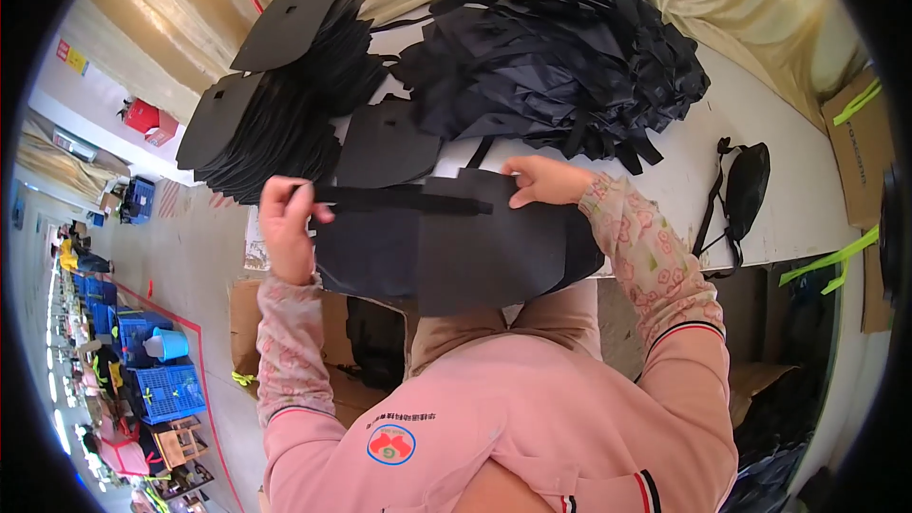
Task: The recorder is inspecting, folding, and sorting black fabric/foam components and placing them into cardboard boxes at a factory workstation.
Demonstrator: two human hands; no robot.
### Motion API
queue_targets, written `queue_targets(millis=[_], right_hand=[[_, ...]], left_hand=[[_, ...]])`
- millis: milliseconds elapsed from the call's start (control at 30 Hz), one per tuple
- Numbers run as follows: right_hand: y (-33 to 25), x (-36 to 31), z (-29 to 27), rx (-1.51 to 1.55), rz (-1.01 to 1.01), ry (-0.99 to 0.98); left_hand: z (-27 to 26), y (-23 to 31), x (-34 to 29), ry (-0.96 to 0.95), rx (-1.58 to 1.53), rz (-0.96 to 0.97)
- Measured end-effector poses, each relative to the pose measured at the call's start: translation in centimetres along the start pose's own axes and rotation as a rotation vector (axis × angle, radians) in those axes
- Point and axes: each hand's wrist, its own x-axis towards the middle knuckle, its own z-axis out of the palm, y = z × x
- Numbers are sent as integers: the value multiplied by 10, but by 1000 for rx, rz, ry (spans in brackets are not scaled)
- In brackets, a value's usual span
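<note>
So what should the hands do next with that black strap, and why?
Maybe the left hand could gently pull the black strap a little to the left. That hand seems to pinch one end, the strap reaches across onto the black card, and the right hand pinches the card's top edge, which could steady it.

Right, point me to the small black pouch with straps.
In the head view, the black pouch lies on the right of the white table, between the right sleeve and the cardboard box.
</note>
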Motion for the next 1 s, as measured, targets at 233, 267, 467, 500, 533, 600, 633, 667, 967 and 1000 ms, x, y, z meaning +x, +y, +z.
queue_targets(millis=[233,267,467,500,533,600,633,667,967,1000], right_hand=[[59,-23,-3,-268,132,136],[49,-25,-2,-333,123,173],[21,-43,11,-503,41,277],[7,-45,13,-560,31,259],[-3,-46,16,-568,22,250],[-14,-50,22,-616,-69,314],[-16,-51,24,-625,-69,310],[-19,-52,27,-634,-91,332],[-6,-56,41,-763,-153,492],[-5,-55,42,-802,-171,511]], left_hand=[[-175,-75,-3,293,88,-317],[-187,-95,-3,295,95,-317],[-8,-77,25,-371,828,73],[21,-75,31,-567,669,-7],[47,-86,36,-718,600,112],[103,-92,44,-951,531,-9],[128,-90,50,-1100,457,-151],[145,-95,57,-1085,457,-148],[177,-132,47,-1413,200,-383],[177,-129,48,-1411,200,-385]])
